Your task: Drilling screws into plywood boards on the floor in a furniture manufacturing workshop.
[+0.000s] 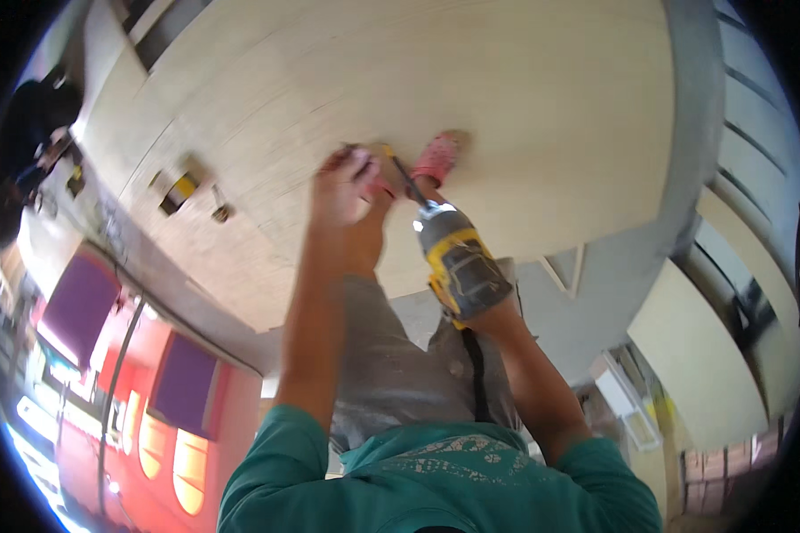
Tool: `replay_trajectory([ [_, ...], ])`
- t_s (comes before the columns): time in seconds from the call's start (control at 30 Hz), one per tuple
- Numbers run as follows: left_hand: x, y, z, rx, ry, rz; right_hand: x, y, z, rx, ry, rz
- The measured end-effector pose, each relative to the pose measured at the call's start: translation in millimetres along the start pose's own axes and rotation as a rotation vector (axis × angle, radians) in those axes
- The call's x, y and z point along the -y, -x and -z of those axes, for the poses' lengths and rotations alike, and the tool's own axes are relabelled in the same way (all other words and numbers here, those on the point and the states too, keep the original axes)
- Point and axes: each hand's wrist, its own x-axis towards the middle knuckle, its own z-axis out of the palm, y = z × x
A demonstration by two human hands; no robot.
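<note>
Right grip (493, 318) wrapped firmly round the handle end of a yellow-and-black power drill (462, 259), and that drill sits directly ahead of it, angled up and to the left! Out of its nose runs a long, slim bit (405, 175), reaching across from the right grip toward the left grip (340, 188). And what a close meeting: the bit's tip lies just beside those left fingertips, though whether they touch, you cannot tell. The left fingers are bent and smeared with blur; whether they pinch something small is impossible to call!

Between the two grips, a pinkish-red clog (437, 160) shows just past the bit, its partner mostly hidden behind the left hand. Both feet stand on a broad sheet of pale wood (551, 98) that spreads out ahead of both grips. Well off to the left of the left grip lies a yellow-and-black object (179, 193), with a small roundish item (221, 213) near it on the wood. Farther out that way, a person in dark clothing (34, 124) at the rim of the view! Over to the right of the right grip, well apart from it, a large pale panel (698, 355) stands at a slant.
</note>
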Motion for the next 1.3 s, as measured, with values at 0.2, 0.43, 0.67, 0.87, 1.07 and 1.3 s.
replay_trajectory([
  [0.2, 32.3, 21.0, 26.5, 0.012, 0.147, 0.153, -20.3, 33.4, -25.1, -0.033, 0.120, 0.141],
  [0.43, 43.5, 41.5, 48.0, 0.020, 0.408, 0.174, -39.4, 75.6, -53.2, -0.022, -0.022, 0.008],
  [0.67, 69.4, 53.0, 48.8, -0.097, 0.374, 0.211, -50.8, 96.8, -58.4, -0.028, 0.093, 0.031],
  [0.87, 105.0, 52.7, 64.0, -0.009, 0.375, 0.199, -54.3, 96.5, -46.8, -0.028, 0.308, 0.227],
  [1.07, 130.6, 57.3, 60.6, -0.086, 0.638, 0.166, -65.5, 105.9, -35.3, 0.020, 0.400, 0.275],
  [1.3, 136.6, 66.0, 27.9, -0.202, 0.612, 0.191, -66.8, 117.4, -17.0, -0.033, 0.139, -0.046],
])
